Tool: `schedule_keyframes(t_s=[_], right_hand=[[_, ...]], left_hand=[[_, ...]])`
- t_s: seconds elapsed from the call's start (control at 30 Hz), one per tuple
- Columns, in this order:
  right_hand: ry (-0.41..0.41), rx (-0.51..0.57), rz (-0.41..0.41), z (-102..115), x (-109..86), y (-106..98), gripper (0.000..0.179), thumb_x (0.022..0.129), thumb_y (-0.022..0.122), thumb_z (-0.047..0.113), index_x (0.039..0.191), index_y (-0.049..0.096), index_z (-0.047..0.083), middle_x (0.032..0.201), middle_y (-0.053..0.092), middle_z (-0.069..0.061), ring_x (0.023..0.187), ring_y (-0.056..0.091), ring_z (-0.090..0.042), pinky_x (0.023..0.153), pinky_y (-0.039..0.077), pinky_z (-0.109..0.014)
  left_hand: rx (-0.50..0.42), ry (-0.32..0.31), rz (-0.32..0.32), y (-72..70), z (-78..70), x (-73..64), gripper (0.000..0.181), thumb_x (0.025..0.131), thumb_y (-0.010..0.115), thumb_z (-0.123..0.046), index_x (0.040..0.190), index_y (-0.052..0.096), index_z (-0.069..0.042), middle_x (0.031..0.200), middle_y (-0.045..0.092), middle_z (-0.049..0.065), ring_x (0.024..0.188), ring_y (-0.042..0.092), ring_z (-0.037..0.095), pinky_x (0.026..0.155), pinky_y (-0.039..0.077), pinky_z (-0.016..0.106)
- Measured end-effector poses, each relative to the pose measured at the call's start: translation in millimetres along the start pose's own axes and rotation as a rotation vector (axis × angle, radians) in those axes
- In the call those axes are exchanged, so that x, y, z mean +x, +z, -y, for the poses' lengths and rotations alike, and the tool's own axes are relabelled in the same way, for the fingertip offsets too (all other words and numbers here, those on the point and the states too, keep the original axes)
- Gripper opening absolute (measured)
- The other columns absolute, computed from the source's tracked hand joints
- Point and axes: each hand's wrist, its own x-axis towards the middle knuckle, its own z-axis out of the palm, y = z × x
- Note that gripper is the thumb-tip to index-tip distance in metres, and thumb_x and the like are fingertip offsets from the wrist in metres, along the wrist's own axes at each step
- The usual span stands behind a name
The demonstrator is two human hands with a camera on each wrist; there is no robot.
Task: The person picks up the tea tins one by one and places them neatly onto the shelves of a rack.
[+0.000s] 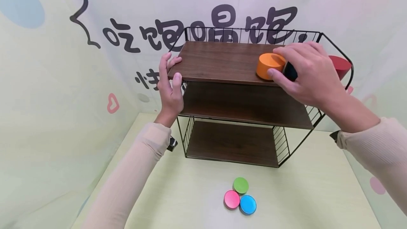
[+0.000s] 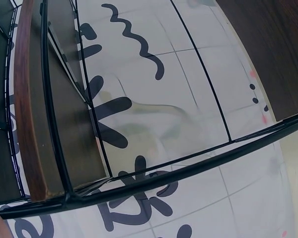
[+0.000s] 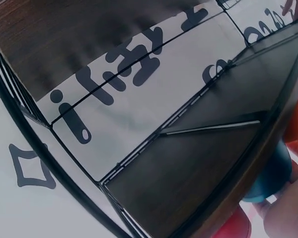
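The right hand (image 1: pixel 308 70) is bent with its fingertips clamped on the orange block (image 1: pixel 266 67), the thumb in front and a finger at the back. This block stands upright on the top shelf (image 1: pixel 219 61), toward its right part and close to the front edge. A dark block (image 1: pixel 290 71) is under the palm, just beside the orange one; the hand hides most of it. At the right end stands a red block (image 1: pixel 340 64), also partly covered by the hand.

The left hand (image 1: pixel 170 91) grips the left end of the same shelf, with thumb at the front and fingers behind, beside the black wire frame (image 2: pixel 188 172).

Below are the middle shelf (image 1: pixel 241 103) and the bottom shelf (image 1: pixel 232 142). On the table (image 1: pixel 178 200), a green disc (image 1: pixel 241 185), a pink disc (image 1: pixel 231 199) and a blue disc (image 1: pixel 248 204) lie close together, in front of the frame.
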Motion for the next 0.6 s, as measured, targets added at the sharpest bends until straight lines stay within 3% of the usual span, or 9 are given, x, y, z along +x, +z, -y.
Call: schedule_keyframes(t_s=[0.2, 0.47, 0.6], right_hand=[[0.006, 0.051, -0.119, 5.0, -3.1, -10.7, 0.042, 0.085, 0.068, 0.027, 0.118, 0.068, 0.0, 0.115, 0.067, -0.021, 0.113, 0.057, -0.039, 0.107, 0.036, -0.046], [-0.029, 0.091, -0.223, 14.5, -15.3, -19.2, 0.064, 0.093, 0.052, 0.054, 0.114, 0.068, -0.004, 0.112, 0.067, -0.026, 0.111, 0.058, -0.044, 0.107, 0.038, -0.045], [-0.042, 0.099, -0.261, 18.1, -24.9, -17.4, 0.066, 0.094, 0.052, 0.056, 0.111, 0.069, -0.005, 0.11, 0.068, -0.026, 0.108, 0.06, -0.044, 0.105, 0.041, -0.043]], left_hand=[[0.007, 0.007, -0.003, -0.7, 0.3, 0.8, 0.047, 0.091, 0.038, -0.007, 0.131, 0.039, 0.016, 0.117, 0.061, 0.032, 0.119, 0.051, 0.046, 0.107, 0.033, 0.041], [0.008, -0.002, 0.0, -0.3, -0.3, 0.8, 0.046, 0.091, 0.038, -0.007, 0.131, 0.039, 0.015, 0.117, 0.061, 0.032, 0.12, 0.051, 0.045, 0.107, 0.032, 0.04], [0.006, -0.004, -0.001, -0.2, -0.5, -0.3, 0.046, 0.091, 0.038, -0.006, 0.132, 0.039, 0.015, 0.117, 0.061, 0.032, 0.12, 0.051, 0.046, 0.107, 0.032, 0.041]])
